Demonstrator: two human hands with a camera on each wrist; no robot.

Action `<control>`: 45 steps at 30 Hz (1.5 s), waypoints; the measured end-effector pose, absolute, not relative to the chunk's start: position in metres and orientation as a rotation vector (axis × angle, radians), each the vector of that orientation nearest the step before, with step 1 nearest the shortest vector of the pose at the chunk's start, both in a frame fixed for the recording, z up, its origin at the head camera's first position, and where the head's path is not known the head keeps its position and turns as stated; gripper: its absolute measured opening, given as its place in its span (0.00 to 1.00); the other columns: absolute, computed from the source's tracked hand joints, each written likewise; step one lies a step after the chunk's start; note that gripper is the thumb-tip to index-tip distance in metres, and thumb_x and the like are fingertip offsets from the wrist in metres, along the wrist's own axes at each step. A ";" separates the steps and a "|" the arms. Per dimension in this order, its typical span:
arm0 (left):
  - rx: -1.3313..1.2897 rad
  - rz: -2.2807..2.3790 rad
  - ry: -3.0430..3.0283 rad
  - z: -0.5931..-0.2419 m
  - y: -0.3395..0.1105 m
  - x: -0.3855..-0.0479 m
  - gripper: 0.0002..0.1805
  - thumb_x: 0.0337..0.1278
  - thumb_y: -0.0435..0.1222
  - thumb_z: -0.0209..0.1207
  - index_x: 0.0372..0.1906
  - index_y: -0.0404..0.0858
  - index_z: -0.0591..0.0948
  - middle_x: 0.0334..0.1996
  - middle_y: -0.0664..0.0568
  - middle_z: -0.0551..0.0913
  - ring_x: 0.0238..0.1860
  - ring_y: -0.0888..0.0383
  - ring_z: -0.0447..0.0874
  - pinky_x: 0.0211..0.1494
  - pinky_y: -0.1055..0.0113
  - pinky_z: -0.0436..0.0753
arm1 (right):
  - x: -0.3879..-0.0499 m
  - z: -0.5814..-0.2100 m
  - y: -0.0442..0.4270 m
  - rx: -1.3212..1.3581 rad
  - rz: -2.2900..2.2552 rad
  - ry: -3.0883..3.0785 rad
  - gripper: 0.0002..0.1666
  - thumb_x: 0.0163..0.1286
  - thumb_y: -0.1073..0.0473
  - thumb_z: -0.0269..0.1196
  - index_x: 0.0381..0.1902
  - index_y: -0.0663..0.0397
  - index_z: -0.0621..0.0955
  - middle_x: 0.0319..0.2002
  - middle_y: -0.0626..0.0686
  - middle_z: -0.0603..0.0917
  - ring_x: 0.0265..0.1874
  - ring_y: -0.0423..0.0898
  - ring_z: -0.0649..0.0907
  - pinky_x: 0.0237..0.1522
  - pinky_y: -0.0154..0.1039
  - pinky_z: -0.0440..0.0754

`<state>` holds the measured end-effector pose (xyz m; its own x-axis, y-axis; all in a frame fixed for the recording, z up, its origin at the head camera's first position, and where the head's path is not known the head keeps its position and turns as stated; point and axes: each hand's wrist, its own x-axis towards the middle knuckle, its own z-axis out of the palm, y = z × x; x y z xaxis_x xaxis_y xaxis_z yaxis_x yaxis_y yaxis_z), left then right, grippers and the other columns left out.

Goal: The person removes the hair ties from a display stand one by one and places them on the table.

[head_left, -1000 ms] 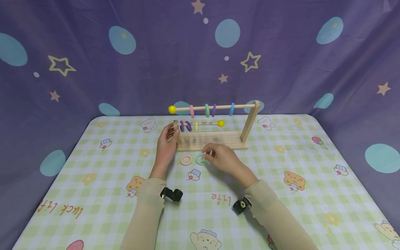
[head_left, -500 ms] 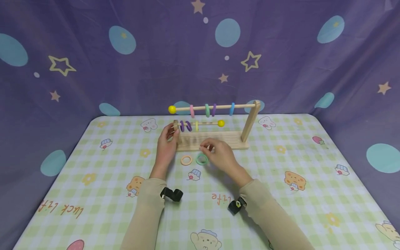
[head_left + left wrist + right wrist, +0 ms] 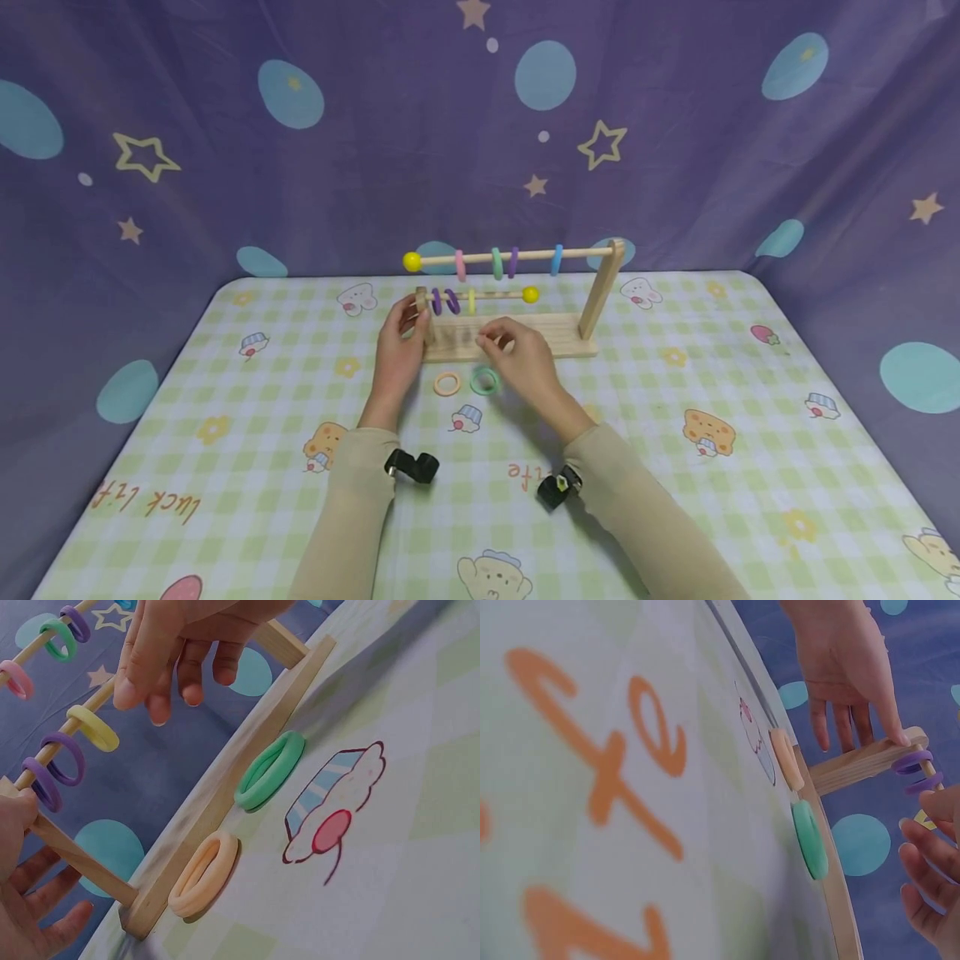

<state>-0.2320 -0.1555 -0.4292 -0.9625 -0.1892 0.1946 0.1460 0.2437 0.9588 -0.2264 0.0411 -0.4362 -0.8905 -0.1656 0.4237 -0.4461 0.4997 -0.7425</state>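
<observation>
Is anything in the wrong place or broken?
A peach ring and a green ring lie loose on the tablecloth, while other rings hang on the wooden stand, so they stand out. Nothing looks broken.

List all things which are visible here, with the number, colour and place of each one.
Backdrop: 1, purple with stars and ovals, behind
Tablecloth: 1, green-white check with prints, foreground
Wooden rack: 1, pale wood, standing on the cloth
Upper rings: 4, pink, green, purple, blue (left to right), on the upper rod
Lower rings: 3, two purple, one yellow, on the lower rod
Balls: 2, yellow, one on each rod's free end
Peach ring: 1, peach, lying before the rack
Loose green ring: 1, green, right of the peach ring
Wrist cameras: 2, black, one per wrist
Sleeves: 2, beige, on both forearms
Left hand: 1, holding the shorter post
Right hand: 1, before the rack
</observation>
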 end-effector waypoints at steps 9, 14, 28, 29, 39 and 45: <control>0.023 -1.797 -2.233 -0.430 -0.156 -0.232 0.25 0.74 0.40 0.54 0.69 0.35 0.70 0.61 0.38 0.75 0.61 0.46 0.74 0.64 0.57 0.74 | -0.233 -0.434 0.035 0.453 1.431 -2.370 0.05 0.67 0.59 0.68 0.38 0.55 0.86 0.32 0.49 0.87 0.28 0.43 0.82 0.33 0.38 0.80; 0.029 -1.814 -2.235 -0.423 -0.154 -0.229 0.24 0.74 0.38 0.53 0.69 0.33 0.69 0.62 0.36 0.74 0.62 0.44 0.73 0.66 0.56 0.72 | -0.236 -0.433 0.031 0.423 1.447 -2.329 0.06 0.66 0.59 0.69 0.38 0.56 0.86 0.32 0.50 0.87 0.28 0.44 0.82 0.32 0.37 0.79; 0.058 -1.838 -2.278 -0.390 -0.145 -0.208 0.24 0.75 0.33 0.51 0.69 0.28 0.67 0.63 0.32 0.73 0.64 0.40 0.71 0.65 0.53 0.74 | -0.243 -0.431 0.022 0.333 1.509 -2.255 0.06 0.65 0.61 0.70 0.38 0.57 0.86 0.30 0.51 0.88 0.26 0.45 0.82 0.27 0.32 0.74; 0.057 -1.837 -2.274 -0.390 -0.145 -0.208 0.24 0.74 0.33 0.51 0.69 0.28 0.67 0.63 0.32 0.73 0.63 0.40 0.71 0.65 0.53 0.74 | -0.243 -0.431 0.022 0.330 1.514 -2.251 0.07 0.65 0.61 0.70 0.39 0.57 0.86 0.30 0.51 0.88 0.26 0.46 0.82 0.27 0.32 0.74; 0.055 -1.824 -2.274 -0.392 -0.144 -0.209 0.24 0.74 0.33 0.52 0.69 0.29 0.68 0.62 0.32 0.73 0.63 0.40 0.72 0.65 0.53 0.74 | -0.246 -0.435 0.019 0.302 1.531 -2.271 0.09 0.65 0.60 0.70 0.40 0.58 0.86 0.31 0.52 0.88 0.26 0.46 0.82 0.31 0.34 0.77; 0.067 -1.829 -2.272 -0.391 -0.145 -0.209 0.24 0.74 0.33 0.51 0.69 0.29 0.67 0.62 0.32 0.73 0.63 0.40 0.72 0.64 0.52 0.74 | -0.248 -0.436 0.016 0.282 1.550 -2.296 0.09 0.64 0.60 0.70 0.40 0.58 0.86 0.32 0.52 0.88 0.27 0.46 0.82 0.32 0.35 0.78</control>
<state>-0.2085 -0.1446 -0.3908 -0.9741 -0.1744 0.1442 0.1036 0.2228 0.9694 -0.2476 0.0160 -0.4356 -0.9170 0.0329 0.3975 -0.3563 0.3803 -0.8535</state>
